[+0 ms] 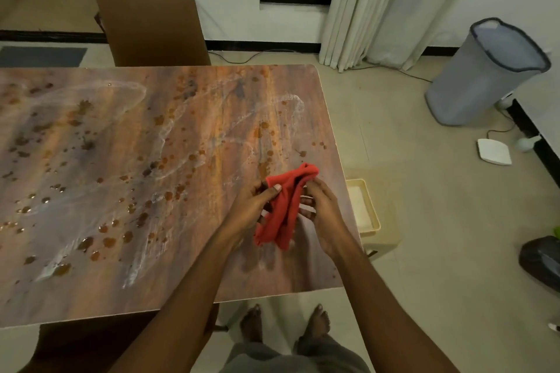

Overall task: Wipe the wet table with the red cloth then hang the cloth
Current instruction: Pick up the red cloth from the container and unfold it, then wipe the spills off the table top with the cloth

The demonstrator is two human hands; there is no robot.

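Left grip (pixel 251 206) and right grip (pixel 322 212) pinch the bunched red cloth (pixel 283 215); wiping seems pending: press it onto the wet worktop (pixel 181 136), then sweep toward frame left.

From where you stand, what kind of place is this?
Probably a dining area in a home: a wet table with a brown upholstered chair at its far side, long pale curtains, and a grey fabric laundry bin.

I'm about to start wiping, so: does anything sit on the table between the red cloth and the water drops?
Nothing visible does. The left hand and right hand hold the red cloth over the right end of the table; the water drops lie leftward on open tabletop.
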